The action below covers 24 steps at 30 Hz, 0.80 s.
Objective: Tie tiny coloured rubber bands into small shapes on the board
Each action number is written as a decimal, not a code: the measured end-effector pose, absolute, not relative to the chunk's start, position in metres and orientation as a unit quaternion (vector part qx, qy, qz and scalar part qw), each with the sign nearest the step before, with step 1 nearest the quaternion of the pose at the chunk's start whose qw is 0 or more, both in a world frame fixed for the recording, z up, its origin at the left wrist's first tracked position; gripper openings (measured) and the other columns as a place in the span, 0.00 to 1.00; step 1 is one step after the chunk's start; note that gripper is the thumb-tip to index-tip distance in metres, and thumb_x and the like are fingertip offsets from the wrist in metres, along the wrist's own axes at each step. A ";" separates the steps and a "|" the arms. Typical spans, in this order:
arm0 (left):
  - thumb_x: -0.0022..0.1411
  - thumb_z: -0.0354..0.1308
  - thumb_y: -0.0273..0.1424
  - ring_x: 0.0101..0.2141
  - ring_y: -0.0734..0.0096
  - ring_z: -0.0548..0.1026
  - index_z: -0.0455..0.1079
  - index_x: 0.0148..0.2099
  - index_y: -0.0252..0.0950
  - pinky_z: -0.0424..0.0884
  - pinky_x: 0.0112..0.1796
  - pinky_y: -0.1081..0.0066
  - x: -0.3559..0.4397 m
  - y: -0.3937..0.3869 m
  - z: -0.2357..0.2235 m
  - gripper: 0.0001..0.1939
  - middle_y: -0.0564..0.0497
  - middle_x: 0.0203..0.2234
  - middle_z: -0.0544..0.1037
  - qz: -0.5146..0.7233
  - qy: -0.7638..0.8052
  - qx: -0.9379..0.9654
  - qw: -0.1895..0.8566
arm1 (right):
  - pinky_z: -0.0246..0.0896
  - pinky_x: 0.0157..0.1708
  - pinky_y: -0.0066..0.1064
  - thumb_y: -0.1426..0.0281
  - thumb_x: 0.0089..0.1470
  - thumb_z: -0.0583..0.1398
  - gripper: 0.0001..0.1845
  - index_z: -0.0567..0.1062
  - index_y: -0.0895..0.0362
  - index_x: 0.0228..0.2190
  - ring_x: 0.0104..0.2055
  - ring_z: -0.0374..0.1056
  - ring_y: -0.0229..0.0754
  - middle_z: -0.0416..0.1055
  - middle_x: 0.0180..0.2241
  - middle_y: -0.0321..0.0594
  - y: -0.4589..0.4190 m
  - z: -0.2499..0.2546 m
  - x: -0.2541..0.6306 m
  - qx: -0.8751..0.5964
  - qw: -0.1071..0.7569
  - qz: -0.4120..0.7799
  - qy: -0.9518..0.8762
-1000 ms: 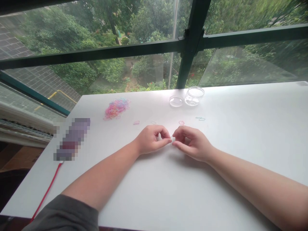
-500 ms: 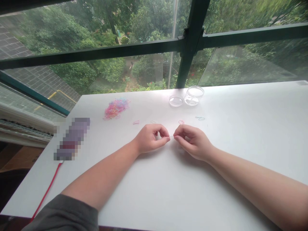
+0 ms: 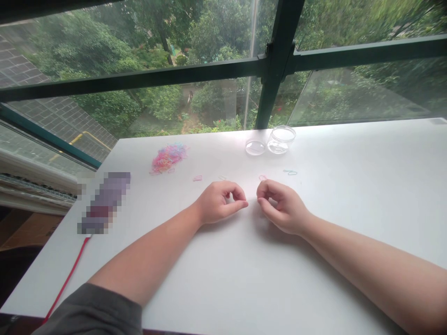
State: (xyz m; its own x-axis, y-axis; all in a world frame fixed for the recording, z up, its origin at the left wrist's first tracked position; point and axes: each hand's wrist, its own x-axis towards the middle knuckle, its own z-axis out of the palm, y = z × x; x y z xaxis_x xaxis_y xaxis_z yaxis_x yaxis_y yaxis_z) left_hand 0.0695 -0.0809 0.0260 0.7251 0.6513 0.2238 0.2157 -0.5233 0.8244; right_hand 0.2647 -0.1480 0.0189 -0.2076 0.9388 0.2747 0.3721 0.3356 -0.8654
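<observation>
Pinched fingers over a white bench (image 3: 216, 279), a narrow gap between the hands.
From here, the left hand (image 3: 220, 201) and right hand (image 3: 283, 207) each bring thumb and forefinger together; whether anything thin is gripped, I can't tell. A pink band (image 3: 262, 177) lies just beyond the right, a pale band (image 3: 222, 177) beyond the left, the pile of bands (image 3: 169, 158) farther back. Being so close, those two loose bands could get knocked by a knuckle; the pale one would be easily lost against white.
</observation>
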 end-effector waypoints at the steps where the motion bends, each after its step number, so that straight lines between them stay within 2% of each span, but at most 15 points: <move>1: 0.55 0.59 0.30 0.27 0.77 0.69 0.70 0.30 0.34 0.63 0.30 0.75 0.069 -0.081 0.027 0.04 0.52 0.25 0.75 0.258 0.257 0.833 0.418 | 0.56 0.34 0.32 0.79 0.50 0.54 0.08 0.61 0.55 0.26 0.25 0.55 0.34 0.59 0.23 0.31 -0.148 0.018 0.265 -0.473 0.438 0.333 -0.688; 9: 0.56 0.58 0.31 0.27 0.77 0.68 0.69 0.30 0.33 0.62 0.30 0.75 0.067 -0.076 0.028 0.06 0.52 0.25 0.74 0.233 0.263 0.824 0.444 | 0.57 0.36 0.34 0.76 0.55 0.51 0.08 0.59 0.54 0.26 0.19 0.52 0.32 0.56 0.19 0.27 -0.141 0.015 0.266 -0.471 0.570 0.376 -0.558; 14: 0.55 0.58 0.31 0.25 0.78 0.68 0.70 0.30 0.34 0.62 0.26 0.76 0.064 -0.076 0.026 0.05 0.51 0.26 0.75 0.203 0.258 0.840 0.432 | 0.56 0.26 0.31 0.73 0.57 0.50 0.08 0.58 0.54 0.26 0.16 0.52 0.31 0.59 0.20 0.27 -0.138 0.018 0.270 -0.455 0.591 0.430 -0.509; 17: 0.55 0.58 0.30 0.26 0.76 0.70 0.70 0.31 0.34 0.63 0.27 0.75 0.062 -0.074 0.026 0.04 0.51 0.26 0.75 0.222 0.264 0.854 0.389 | 0.55 0.25 0.30 0.72 0.57 0.51 0.09 0.58 0.54 0.25 0.17 0.52 0.31 0.59 0.20 0.28 -0.139 0.018 0.273 -0.457 0.566 0.427 -0.537; 21: 0.55 0.58 0.28 0.36 0.69 0.73 0.70 0.31 0.36 0.67 0.38 0.69 0.058 -0.065 0.029 0.02 0.48 0.32 0.77 0.313 0.271 0.866 0.280 | 0.53 0.22 0.28 0.72 0.56 0.54 0.10 0.59 0.54 0.25 0.19 0.53 0.33 0.57 0.19 0.29 -0.143 0.016 0.273 -0.461 0.473 0.418 -0.624; 24: 0.55 0.58 0.28 0.37 0.68 0.72 0.69 0.30 0.36 0.66 0.44 0.64 0.058 -0.063 0.029 0.02 0.47 0.34 0.76 0.356 0.276 0.862 0.232 | 0.54 0.22 0.28 0.70 0.57 0.54 0.08 0.60 0.55 0.26 0.20 0.55 0.33 0.58 0.20 0.30 -0.145 0.016 0.272 -0.471 0.415 0.423 -0.653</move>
State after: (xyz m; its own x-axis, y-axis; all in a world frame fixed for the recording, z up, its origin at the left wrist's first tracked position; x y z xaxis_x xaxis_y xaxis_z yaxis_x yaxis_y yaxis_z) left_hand 0.0580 -0.0628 0.0291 0.5949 0.6403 0.4859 0.3105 -0.7407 0.5958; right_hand 0.2722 -0.1452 0.0156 -0.2114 0.9668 0.1438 0.2640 0.1981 -0.9439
